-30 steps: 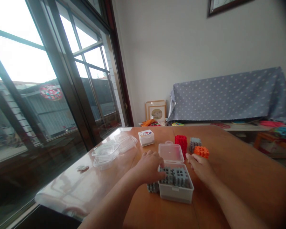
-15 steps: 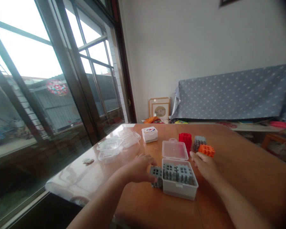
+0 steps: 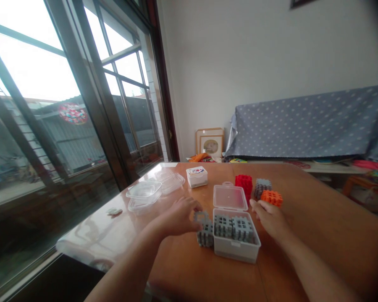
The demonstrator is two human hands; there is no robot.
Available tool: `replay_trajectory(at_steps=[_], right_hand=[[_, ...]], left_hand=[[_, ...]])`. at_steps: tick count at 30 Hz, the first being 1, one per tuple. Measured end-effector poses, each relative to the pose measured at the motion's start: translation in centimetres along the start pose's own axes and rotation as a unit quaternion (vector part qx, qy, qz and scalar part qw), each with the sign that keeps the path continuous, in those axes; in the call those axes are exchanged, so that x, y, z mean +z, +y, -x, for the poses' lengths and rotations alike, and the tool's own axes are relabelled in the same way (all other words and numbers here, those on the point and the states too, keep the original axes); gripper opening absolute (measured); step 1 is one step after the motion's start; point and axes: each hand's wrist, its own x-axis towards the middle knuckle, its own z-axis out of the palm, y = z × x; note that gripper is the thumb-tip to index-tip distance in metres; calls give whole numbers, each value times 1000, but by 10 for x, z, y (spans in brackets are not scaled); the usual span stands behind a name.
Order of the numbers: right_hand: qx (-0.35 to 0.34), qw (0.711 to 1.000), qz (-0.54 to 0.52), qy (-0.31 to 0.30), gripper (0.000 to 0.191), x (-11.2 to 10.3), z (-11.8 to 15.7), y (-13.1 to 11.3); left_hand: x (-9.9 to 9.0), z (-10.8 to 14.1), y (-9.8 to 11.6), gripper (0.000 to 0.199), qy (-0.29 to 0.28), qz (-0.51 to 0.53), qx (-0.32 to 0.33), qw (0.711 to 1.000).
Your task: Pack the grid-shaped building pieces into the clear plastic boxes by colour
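A grey notched building block with a window opening (image 3: 201, 217) is pinched, tilted up, between the thumb and fingers of my left hand (image 3: 184, 216). Right below it stands a stack of grey interlocking blocks (image 3: 204, 238), beside an open clear plastic box (image 3: 236, 253). More grey window blocks (image 3: 233, 226) fill the box, whose lid (image 3: 229, 198) lies folded back. To the right of the box, my right hand (image 3: 269, 216) rests by the table with thumb and forefinger slightly apart and nothing seen in them. Its fingertips are near an orange block stack (image 3: 272, 197).
Red blocks (image 3: 244, 184) and another grey stack (image 3: 263, 187) stand behind the orange ones. A closed white box (image 3: 197, 178) is farther back. Clear empty containers (image 3: 145, 193) and a small pale item (image 3: 114, 212) lie left on the wooden table (image 3: 318, 218).
My left hand has lifted the window block from the top of the grey stack and tilted it up. The right hand stays nearly where it was.
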Motion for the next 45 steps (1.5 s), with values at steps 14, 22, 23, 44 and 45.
replay_trajectory(at_steps=[14, 22, 23, 44, 45], right_hand=[[-8, 1000, -13, 0, 52, 0, 1, -8], [-26, 999, -26, 4, 51, 0, 1, -9], [-26, 999, -26, 5, 51, 0, 0, -9], [-23, 999, -16, 16, 50, 1, 2, -11], [-23, 1000, -14, 15, 51, 0, 2, -11]], left_hand=[[20, -56, 71, 40, -4, -67, 98, 993], [35, -67, 83, 41, -23, -99, 102, 990], [35, -67, 83, 42, -22, -101, 101, 990], [40, -58, 76, 29, -2, -74, 130, 989], [39, -58, 74, 29, 7, -55, 129, 990]])
